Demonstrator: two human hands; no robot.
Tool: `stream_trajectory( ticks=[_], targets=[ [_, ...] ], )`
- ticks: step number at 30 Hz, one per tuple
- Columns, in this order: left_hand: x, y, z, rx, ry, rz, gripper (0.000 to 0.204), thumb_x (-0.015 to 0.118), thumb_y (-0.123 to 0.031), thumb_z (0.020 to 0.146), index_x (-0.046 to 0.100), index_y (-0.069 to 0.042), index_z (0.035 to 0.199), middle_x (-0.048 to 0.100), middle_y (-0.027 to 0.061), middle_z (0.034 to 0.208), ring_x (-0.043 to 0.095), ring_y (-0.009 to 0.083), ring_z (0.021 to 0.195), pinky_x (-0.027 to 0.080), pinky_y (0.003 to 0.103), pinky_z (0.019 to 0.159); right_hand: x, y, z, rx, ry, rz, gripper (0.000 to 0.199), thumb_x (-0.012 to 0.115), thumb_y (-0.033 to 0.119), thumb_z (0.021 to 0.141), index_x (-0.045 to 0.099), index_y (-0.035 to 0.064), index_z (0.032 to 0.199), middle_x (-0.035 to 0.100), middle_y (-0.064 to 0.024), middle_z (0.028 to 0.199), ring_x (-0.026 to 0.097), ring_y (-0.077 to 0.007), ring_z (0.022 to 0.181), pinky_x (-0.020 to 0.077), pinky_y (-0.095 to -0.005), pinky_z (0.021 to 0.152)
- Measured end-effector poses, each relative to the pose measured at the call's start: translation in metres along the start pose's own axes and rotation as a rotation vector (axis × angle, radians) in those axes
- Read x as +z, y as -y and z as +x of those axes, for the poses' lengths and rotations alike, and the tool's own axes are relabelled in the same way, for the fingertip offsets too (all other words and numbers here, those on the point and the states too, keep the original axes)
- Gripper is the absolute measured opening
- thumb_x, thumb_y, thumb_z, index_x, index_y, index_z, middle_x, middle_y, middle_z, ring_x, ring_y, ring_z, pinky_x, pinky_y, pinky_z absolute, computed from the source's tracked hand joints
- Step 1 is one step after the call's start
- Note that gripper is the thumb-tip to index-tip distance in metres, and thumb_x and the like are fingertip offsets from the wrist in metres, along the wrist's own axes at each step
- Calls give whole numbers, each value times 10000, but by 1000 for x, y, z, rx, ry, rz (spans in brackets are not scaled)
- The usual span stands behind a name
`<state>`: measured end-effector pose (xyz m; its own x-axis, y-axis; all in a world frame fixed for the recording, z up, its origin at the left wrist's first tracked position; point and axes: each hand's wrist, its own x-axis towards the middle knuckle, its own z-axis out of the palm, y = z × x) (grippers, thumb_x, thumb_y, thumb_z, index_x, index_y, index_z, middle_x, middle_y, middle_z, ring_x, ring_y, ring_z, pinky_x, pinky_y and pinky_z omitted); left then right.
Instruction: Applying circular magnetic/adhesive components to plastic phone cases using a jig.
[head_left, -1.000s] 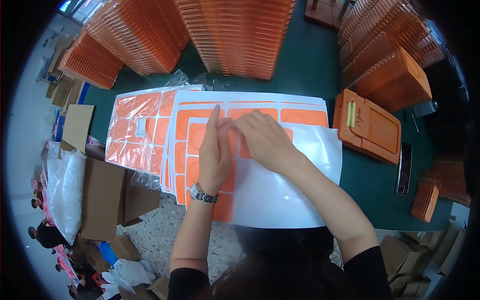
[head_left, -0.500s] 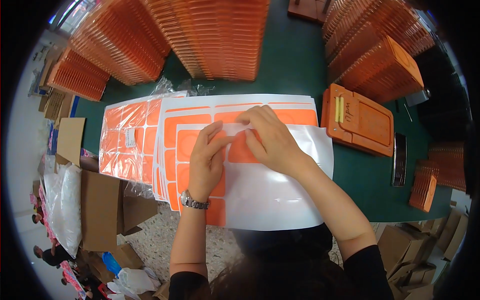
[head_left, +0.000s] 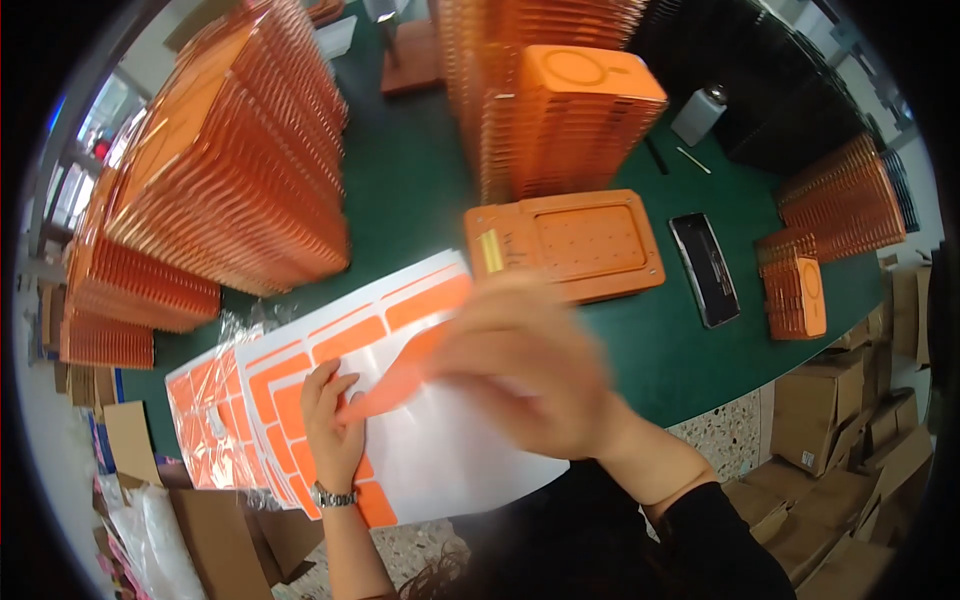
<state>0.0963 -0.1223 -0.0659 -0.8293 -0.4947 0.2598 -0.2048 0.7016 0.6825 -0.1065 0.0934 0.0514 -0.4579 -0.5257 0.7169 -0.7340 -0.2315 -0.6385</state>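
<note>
A white backing sheet with orange rectangular stickers lies on the green table in front of me. My left hand presses flat on the sheet, fingers spread, a watch on its wrist. My right hand, blurred with motion, pinches one orange sticker that is lifted off the sheet. A stack of more orange sticker sheets in clear wrap lies under and left of the top sheet.
An orange flat jig sits just beyond the sheet, a dark phone to its right. Tall stacks of orange trays stand left, centre back and right. Cardboard boxes line the floor.
The view has swung right and closer. My right hand has peeled an orange sticker up off the sheet and moves fast; my left hand has stayed pressed on the sheet.
</note>
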Motion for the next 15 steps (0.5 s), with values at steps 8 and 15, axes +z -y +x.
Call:
stream_trajectory(
  ticks=[8,15],
  targets=[
    [-28,-66,79,1,107,89,210,622,-66,970,686,4,1157,674,165,1267,621,305,1208,464,393,1033,-96,-18,-49,189,226,-844,370,754,54,782,706,34,1148,633,-81,1123,550,-289,1035,416,-418,901],
    [9,-148,190,250,80,-82,316,637,-51,963,640,6,1274,662,149,1293,624,243,1199,465,367,1034,-81,-41,-58,298,201,-756,323,739,150,854,688,29,1149,587,-70,1169,528,-266,1067,388,-422,904]
  ],
)
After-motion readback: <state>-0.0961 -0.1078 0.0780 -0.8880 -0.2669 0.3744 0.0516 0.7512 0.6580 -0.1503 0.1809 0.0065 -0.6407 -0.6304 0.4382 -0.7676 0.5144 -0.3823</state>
